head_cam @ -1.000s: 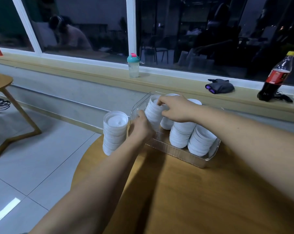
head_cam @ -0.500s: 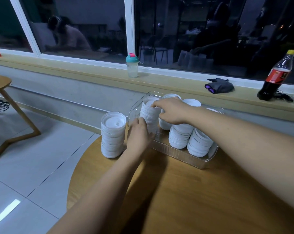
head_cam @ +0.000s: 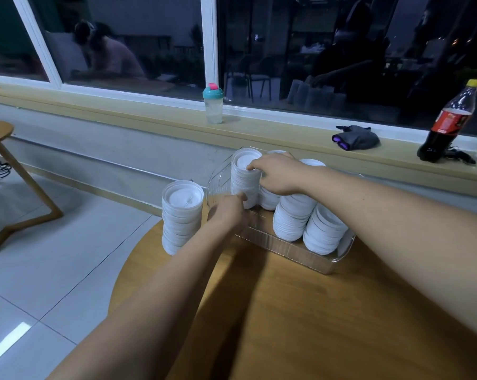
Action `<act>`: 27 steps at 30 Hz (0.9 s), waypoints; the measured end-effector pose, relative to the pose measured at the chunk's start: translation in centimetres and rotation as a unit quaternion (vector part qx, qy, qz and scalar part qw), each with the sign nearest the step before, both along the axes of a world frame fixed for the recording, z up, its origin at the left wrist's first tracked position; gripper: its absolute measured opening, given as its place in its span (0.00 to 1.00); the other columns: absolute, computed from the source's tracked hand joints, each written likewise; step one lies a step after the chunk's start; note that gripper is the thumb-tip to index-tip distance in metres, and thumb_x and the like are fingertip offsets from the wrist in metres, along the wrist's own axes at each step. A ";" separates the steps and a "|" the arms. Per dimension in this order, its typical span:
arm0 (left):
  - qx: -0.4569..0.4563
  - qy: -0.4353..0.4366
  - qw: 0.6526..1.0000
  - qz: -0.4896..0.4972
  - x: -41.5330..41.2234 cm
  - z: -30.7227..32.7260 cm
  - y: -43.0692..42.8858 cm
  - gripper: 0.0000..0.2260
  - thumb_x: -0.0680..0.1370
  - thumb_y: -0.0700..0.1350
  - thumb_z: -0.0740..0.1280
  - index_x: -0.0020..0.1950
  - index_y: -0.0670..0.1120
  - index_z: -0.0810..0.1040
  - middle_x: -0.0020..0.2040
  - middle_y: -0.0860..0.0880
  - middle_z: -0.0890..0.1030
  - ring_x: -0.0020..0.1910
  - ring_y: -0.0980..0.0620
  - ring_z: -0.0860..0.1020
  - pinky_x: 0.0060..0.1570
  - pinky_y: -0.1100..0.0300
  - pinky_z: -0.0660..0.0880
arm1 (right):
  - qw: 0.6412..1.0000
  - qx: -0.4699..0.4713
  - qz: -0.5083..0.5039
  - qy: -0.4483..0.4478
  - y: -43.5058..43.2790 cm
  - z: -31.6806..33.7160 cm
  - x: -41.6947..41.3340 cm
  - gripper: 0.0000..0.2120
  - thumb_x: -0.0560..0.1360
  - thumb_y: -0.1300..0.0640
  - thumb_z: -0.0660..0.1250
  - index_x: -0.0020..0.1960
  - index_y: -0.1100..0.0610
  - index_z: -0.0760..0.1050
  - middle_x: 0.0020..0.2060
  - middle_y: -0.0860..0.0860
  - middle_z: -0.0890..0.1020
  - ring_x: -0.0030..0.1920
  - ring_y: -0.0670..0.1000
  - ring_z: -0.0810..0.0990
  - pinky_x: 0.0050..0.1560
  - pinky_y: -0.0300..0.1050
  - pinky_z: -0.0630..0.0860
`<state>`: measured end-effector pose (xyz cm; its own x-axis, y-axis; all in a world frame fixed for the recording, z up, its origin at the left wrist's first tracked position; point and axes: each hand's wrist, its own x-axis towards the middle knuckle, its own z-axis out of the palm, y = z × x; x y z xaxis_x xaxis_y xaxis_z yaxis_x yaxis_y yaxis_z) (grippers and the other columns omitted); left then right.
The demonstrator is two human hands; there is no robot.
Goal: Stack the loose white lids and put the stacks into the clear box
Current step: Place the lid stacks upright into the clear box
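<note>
Two hands work on one stack. Round wooden table (head_cam: 286,311) carries it all, and the clear box (head_cam: 295,249) sits at its far side. Leaning stacks (head_cam: 295,218) fill the box's right end, tilted, with more lids behind them partly hidden by the right arm. Upright stack (head_cam: 244,179) stands in the box's left end, near the left wall. Outside stack (head_cam: 181,218) stands on the table just left of the box, not yet in.

Right hand (head_cam: 275,174) curls over the top of the upright stack and grips its upper lids, one fingertip (head_cam: 249,168) on the top lid. Left hand (head_cam: 227,212) sits low at the box's near-left corner, thumb touching the stack's bottom lids. Its other fingers are hidden, so I cannot tell whether it grips the stack or the box wall.

Step, as judged: seating the upright stack in the box. To do it well:
- Press straight down from the top.
- Steady the base so the lids don't fan out.
- Keep the column vertical and snug to the left wall.
- Let go of the base first and the top last.

Risks: loose lids may slide sideways, the leaning stacks may tip into any gap, and the light box may skid. The outside stack needs room next. Little free space shows, so straightening the leaning ones likely helps.
</note>
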<state>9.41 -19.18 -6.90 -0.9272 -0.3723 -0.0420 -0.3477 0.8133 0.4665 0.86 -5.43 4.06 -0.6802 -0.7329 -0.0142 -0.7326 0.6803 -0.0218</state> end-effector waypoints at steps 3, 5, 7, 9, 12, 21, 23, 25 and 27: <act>-0.012 -0.001 1.000 0.004 -0.2 0.0 0.0 0.26 0.78 0.48 0.70 0.76 0.59 0.72 0.66 0.47 0.80 0.59 0.42 0.80 0.44 0.53 0.73 | 1.000 -0.009 -0.001 0.006 0.2 -0.1 -0.3 0.29 0.80 0.59 0.60 0.80 0.44 0.70 0.78 0.49 0.74 0.80 0.56 0.68 0.79 0.54 0.61; -0.022 0.010 1.000 0.000 -0.1 -0.2 0.0 0.25 0.79 0.49 0.69 0.76 0.58 0.72 0.66 0.46 0.80 0.59 0.41 0.80 0.45 0.52 0.74 | 1.000 -0.017 -0.002 0.009 0.3 -0.1 -0.4 0.29 0.80 0.58 0.60 0.81 0.44 0.69 0.80 0.48 0.72 0.82 0.56 0.66 0.80 0.54 0.58; -0.030 0.039 0.999 -0.004 0.2 -0.5 0.1 0.24 0.80 0.50 0.67 0.77 0.56 0.71 0.65 0.46 0.81 0.60 0.41 0.80 0.48 0.52 0.75 | 1.000 -0.022 -0.004 0.006 0.6 0.0 -0.3 0.30 0.81 0.58 0.61 0.82 0.45 0.67 0.82 0.48 0.69 0.83 0.55 0.63 0.81 0.53 0.56; -0.037 0.070 0.997 -0.004 0.8 -0.7 0.2 0.24 0.82 0.51 0.66 0.79 0.55 0.69 0.66 0.46 0.80 0.60 0.40 0.80 0.51 0.52 0.76 | 1.000 -0.024 -0.002 0.006 0.9 0.3 -0.3 0.30 0.81 0.58 0.60 0.83 0.46 0.66 0.83 0.48 0.68 0.84 0.54 0.63 0.81 0.53 0.55; -0.030 0.102 0.994 -0.006 1.1 -0.9 0.3 0.26 0.82 0.50 0.66 0.81 0.54 0.67 0.71 0.48 0.76 0.64 0.41 0.79 0.55 0.49 0.77 | 1.000 -0.025 0.000 0.009 1.0 0.8 0.0 0.30 0.82 0.59 0.59 0.83 0.47 0.66 0.83 0.49 0.68 0.83 0.53 0.63 0.82 0.53 0.56; -0.025 0.153 0.988 -0.012 0.5 -1.3 0.6 0.28 0.82 0.48 0.68 0.81 0.52 0.67 0.80 0.50 0.67 0.72 0.43 0.75 0.55 0.49 0.74 | 0.999 0.028 0.002 0.036 1.1 0.4 -0.9 0.34 0.84 0.64 0.52 0.87 0.45 0.56 0.87 0.47 0.57 0.87 0.50 0.47 0.85 0.54 0.42; -0.028 0.149 0.988 -0.014 0.6 -1.3 0.4 0.28 0.82 0.49 0.69 0.82 0.51 0.66 0.80 0.50 0.68 0.72 0.42 0.75 0.59 0.47 0.75 | 0.999 0.023 0.001 0.027 1.2 0.4 -0.7 0.34 0.84 0.64 0.52 0.87 0.47 0.55 0.87 0.48 0.56 0.87 0.50 0.47 0.85 0.53 0.42; -0.027 0.152 0.988 -0.018 0.9 -1.4 0.3 0.27 0.82 0.49 0.68 0.81 0.50 0.67 0.80 0.49 0.68 0.71 0.42 0.75 0.59 0.47 0.76 | 1.000 0.009 0.001 0.024 1.2 0.5 -0.5 0.33 0.84 0.64 0.53 0.87 0.48 0.57 0.86 0.49 0.59 0.87 0.50 0.50 0.84 0.53 0.45; -0.026 0.161 0.986 -0.028 1.3 -1.6 0.1 0.27 0.82 0.49 0.68 0.81 0.49 0.67 0.80 0.49 0.68 0.70 0.41 0.76 0.59 0.46 0.77 | 1.000 -0.008 -0.001 0.022 1.3 0.5 -0.6 0.33 0.83 0.64 0.55 0.86 0.48 0.60 0.84 0.49 0.64 0.86 0.52 0.55 0.84 0.51 0.49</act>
<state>10.75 -19.05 -8.46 -0.9085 -0.3148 0.2747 -0.1434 0.8525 0.5027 0.27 -4.16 4.57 -0.6809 -0.7319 0.0268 -0.7322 0.6811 0.0002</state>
